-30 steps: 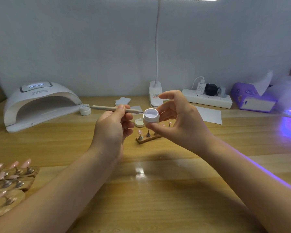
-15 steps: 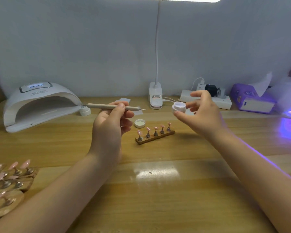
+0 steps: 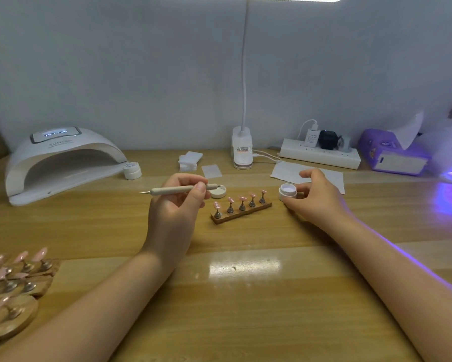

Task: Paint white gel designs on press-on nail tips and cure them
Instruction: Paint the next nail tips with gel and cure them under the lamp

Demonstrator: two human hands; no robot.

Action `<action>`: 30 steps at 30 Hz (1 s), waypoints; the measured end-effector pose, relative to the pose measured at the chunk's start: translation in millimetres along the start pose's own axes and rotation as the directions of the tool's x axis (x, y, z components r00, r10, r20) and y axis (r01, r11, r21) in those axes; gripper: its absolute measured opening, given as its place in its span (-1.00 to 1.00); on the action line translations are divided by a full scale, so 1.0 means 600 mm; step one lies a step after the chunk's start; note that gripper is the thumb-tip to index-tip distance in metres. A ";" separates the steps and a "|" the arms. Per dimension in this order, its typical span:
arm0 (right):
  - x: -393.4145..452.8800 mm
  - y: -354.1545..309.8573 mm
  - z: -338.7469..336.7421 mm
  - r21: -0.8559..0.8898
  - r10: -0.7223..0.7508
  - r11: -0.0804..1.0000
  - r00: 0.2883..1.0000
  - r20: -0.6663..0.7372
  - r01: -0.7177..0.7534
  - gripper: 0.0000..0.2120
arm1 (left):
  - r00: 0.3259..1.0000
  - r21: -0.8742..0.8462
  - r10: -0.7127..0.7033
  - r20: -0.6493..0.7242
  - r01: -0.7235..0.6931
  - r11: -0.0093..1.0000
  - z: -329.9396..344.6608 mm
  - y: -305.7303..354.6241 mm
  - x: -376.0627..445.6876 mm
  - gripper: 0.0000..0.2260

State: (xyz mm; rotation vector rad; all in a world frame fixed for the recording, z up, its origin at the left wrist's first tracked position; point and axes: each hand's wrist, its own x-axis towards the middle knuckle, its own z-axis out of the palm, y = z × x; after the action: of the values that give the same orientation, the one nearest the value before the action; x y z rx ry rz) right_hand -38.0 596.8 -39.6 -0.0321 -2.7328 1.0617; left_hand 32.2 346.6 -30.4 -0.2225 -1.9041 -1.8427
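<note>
The left hand (image 3: 175,212) pinches a dotting tool (image 3: 183,189) level above the counter (image 3: 245,296); the right hand (image 3: 316,198) holds the open gel jar (image 3: 287,191) low at the counter, just right of the wooden stand (image 3: 242,214) bearing five pink nail tips (image 3: 242,198). The tool's tip could smear gel if it brushes a neighbouring tip; the jar's lid (image 3: 218,192) lies behind the stand; the curing lamp (image 3: 60,163) sits well apart, far left.
</note>
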 end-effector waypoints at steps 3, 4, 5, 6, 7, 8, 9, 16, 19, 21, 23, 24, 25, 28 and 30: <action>-0.009 -0.013 -0.001 -0.044 -0.065 0.997 0.995 -0.074 0.062 -0.35 | 0.999 0.011 0.013 -0.031 -0.013 1.000 0.001 -0.001 -0.002 -0.90; -0.014 -0.022 -0.002 -0.061 -0.135 0.990 0.981 -0.138 0.128 -0.42 | 0.999 0.014 0.017 -0.041 -0.017 1.000 0.002 -0.001 -0.002 -0.90; -0.020 -0.033 -0.002 -0.070 -0.223 0.975 0.954 -0.202 0.213 -0.52 | 0.999 0.017 0.022 -0.048 -0.022 1.000 0.002 -0.002 -0.001 -0.90; -0.027 -0.046 -0.001 -0.069 -0.308 0.951 0.919 -0.246 0.301 -0.64 | 0.998 0.022 0.028 -0.054 -0.027 0.999 0.003 -0.002 -0.001 -0.90; -0.034 -0.060 0.000 -0.066 -0.374 0.927 0.891 -0.255 0.370 -0.77 | 0.998 0.027 0.033 -0.056 -0.032 0.999 0.003 -0.003 0.000 -0.89; -0.041 -0.073 0.004 -0.069 -0.419 0.907 0.880 -0.225 0.414 -0.89 | 0.998 0.032 0.038 -0.058 -0.036 0.999 0.002 -0.004 0.000 -0.89; -0.049 -0.083 0.010 -0.086 -0.449 0.893 0.878 -0.168 0.441 -0.93 | 0.997 0.038 0.044 -0.058 -0.042 0.998 0.001 -0.005 0.000 -0.89; -0.065 -0.093 0.052 -0.252 -0.396 0.885 0.918 0.032 0.391 -0.80 | 0.997 0.039 0.055 -0.060 -0.053 0.998 -0.001 -0.009 0.001 -0.89; -0.062 -0.086 0.056 -0.261 -0.355 0.895 0.932 0.071 0.361 -0.77 | 0.997 0.040 0.062 -0.043 -0.061 0.997 -0.001 -0.011 0.001 -0.89; -0.060 -0.084 0.057 -0.244 -0.331 0.907 0.939 0.095 0.344 -0.75 | 0.997 0.037 0.067 -0.036 -0.066 0.997 0.000 -0.011 0.001 -0.89; -0.057 -0.084 0.059 -0.238 -0.320 0.910 0.941 0.115 0.338 -0.73 | 0.997 0.037 0.067 -0.030 -0.066 0.997 0.002 -0.012 0.001 -0.89; -0.056 -0.085 0.061 -0.232 -0.311 0.914 0.942 0.127 0.333 -0.73 | 0.997 0.040 0.066 -0.026 -0.065 0.997 0.003 -0.013 0.001 -0.89; -0.055 -0.085 0.062 -0.225 -0.302 0.918 0.943 0.136 0.327 -0.73 | 0.998 0.045 0.065 -0.023 -0.064 0.997 0.003 -0.013 0.001 -0.90; -0.053 -0.084 0.063 -0.222 -0.293 0.922 0.946 0.139 0.319 -0.74 | 0.997 0.068 0.073 -0.024 -0.071 0.995 0.004 -0.013 0.000 -0.91; -0.052 -0.085 0.064 -0.218 -0.305 0.920 0.944 0.128 0.327 -0.75 | 0.996 0.082 0.085 -0.025 -0.082 0.993 0.004 -0.012 0.000 -0.92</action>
State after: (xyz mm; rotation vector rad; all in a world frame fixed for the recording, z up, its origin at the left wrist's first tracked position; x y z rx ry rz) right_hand -12.3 530.8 -39.0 0.4194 -2.8004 0.6613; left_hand 28.6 348.6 -36.8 -0.2433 -1.9160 -1.7017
